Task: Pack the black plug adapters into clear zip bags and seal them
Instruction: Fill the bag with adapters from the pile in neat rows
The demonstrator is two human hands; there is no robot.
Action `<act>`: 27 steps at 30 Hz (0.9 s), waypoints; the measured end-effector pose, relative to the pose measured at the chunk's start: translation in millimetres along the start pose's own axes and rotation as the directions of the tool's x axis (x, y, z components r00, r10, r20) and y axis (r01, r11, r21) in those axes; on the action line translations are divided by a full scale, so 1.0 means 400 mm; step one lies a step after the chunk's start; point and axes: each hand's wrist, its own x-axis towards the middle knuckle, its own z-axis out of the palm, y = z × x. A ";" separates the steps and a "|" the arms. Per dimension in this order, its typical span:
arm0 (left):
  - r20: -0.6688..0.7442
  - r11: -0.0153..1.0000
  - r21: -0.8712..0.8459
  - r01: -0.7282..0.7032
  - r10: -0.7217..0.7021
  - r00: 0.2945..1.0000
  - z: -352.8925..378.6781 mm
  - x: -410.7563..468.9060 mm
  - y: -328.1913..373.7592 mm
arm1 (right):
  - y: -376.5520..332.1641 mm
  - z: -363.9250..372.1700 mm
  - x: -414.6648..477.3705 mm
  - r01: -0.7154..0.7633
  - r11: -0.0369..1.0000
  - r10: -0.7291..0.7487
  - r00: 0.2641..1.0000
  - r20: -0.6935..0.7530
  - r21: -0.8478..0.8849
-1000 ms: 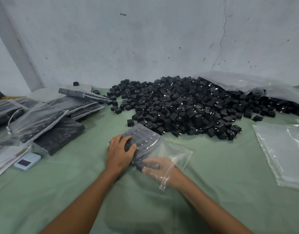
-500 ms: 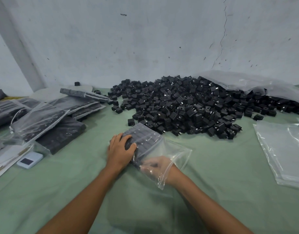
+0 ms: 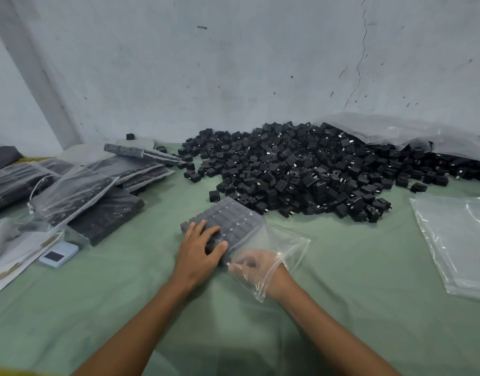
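Note:
A clear zip bag [image 3: 285, 242] lies on the green cloth, its far half filled with neat rows of black plug adapters [image 3: 233, 215]. My left hand [image 3: 198, 253] rests flat on the bag's near left part, fingers spread over the rows. My right hand [image 3: 258, 267] is inside the bag through its open mouth, seen hazily through the plastic. Its fingers curl round a dark plug adapter beside the near end of the rows. A big loose pile of black adapters [image 3: 301, 169] lies just behind the bag.
Filled bags [image 3: 78, 191] are stacked at the left, with papers [image 3: 13, 256] and a small white device [image 3: 58, 255] in front. Empty clear bags [image 3: 456, 240] lie at the right. A large crumpled plastic sack [image 3: 423, 134] covers the pile's back right, against the wall.
My right hand has slid a little deeper into the bag, toward the rows. My left hand has stayed on the bag.

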 end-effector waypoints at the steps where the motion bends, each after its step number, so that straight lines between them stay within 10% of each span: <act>1: 0.002 1.000 -0.004 -0.001 0.001 1.000 0.000 -0.001 0.001 | 0.000 0.001 0.000 0.008 0.999 -0.008 1.000 0.000 -0.047; 10: 0.016 1.000 0.015 -0.003 0.003 1.000 0.005 0.000 0.000 | -0.005 -0.020 -0.008 0.178 0.959 -0.140 0.974 0.176 -0.219; 27: 0.058 0.999 0.028 0.020 -0.022 0.998 0.012 0.001 -0.009 | 0.005 -0.010 -0.040 0.380 0.886 -0.379 0.924 0.057 -0.266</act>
